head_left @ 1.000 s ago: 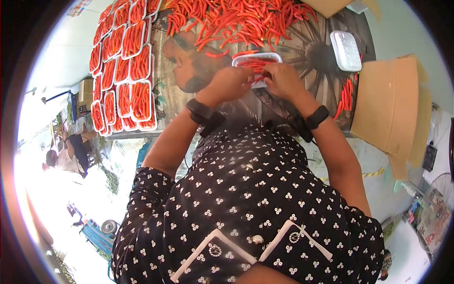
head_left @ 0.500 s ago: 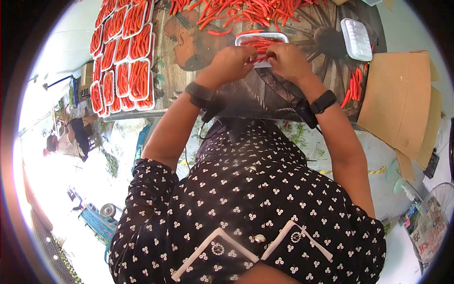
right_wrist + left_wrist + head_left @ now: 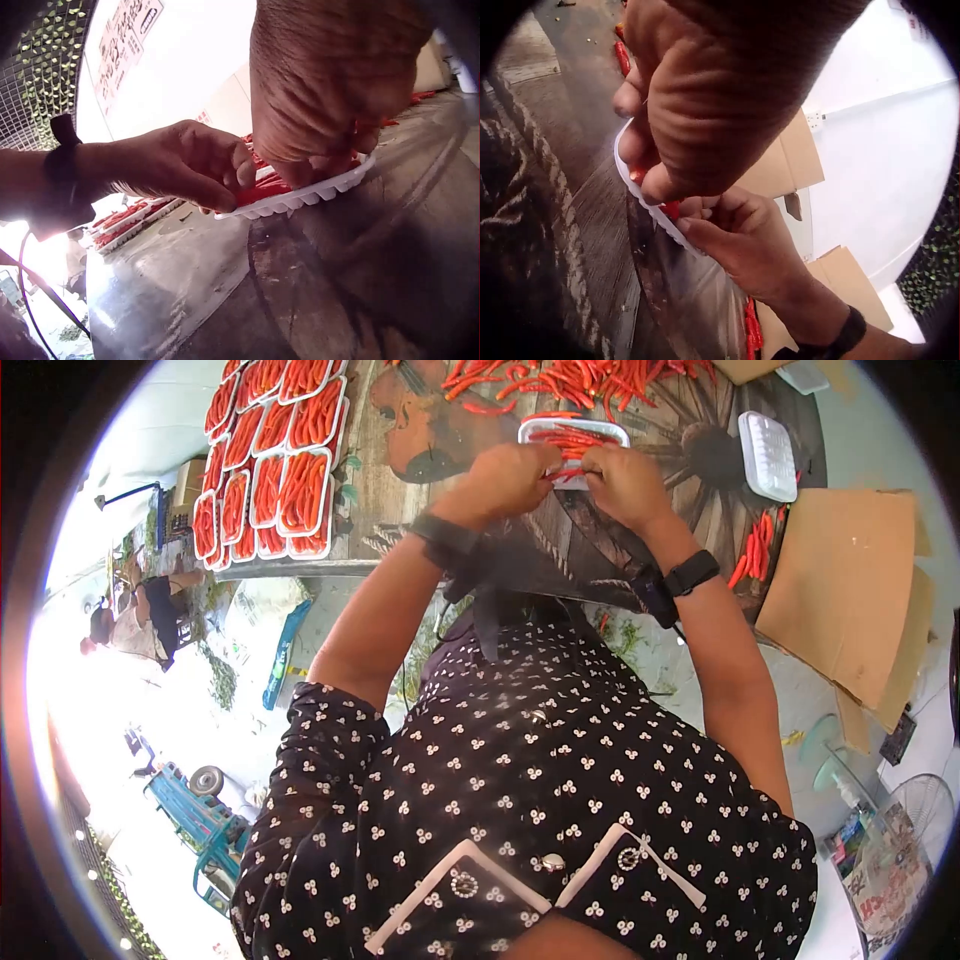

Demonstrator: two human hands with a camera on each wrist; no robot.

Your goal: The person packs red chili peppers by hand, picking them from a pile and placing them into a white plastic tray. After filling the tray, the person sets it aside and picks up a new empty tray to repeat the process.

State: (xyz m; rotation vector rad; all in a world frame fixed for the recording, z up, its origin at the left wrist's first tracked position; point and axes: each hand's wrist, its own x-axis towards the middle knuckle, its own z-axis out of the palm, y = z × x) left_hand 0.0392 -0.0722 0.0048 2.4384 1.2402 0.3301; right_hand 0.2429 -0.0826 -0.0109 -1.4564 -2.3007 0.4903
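Note:
A white foam tray (image 3: 622, 432) lies near the front of the table, partly filled with long red chili peppers (image 3: 570, 438). My left hand (image 3: 508, 480) is at its near left side, pinching one end of a red chili pepper (image 3: 563, 474) between thumb and fingers. Across from it, my right hand (image 3: 630, 485) pinches the other end at the near right side. In the left wrist view, the chili's tip (image 3: 637, 177) shows beside the left thumb. From the right wrist, the chili (image 3: 259, 194) lies along the tray's ridged edge (image 3: 307, 198), partly covered by fingers.
A loose heap of chilies (image 3: 600, 380) spreads at the back. Stacked filled trays (image 3: 305, 490) stand at the left. On the right are an upturned white tray (image 3: 768, 457), several loose chilies (image 3: 757, 548) and a cardboard box (image 3: 840, 580). Another person (image 3: 140, 620) sits far left.
The head view has shifted, so the table sits higher in it. Both hands stay at the tray's near side, where a chili now shows stretched between their fingertips.

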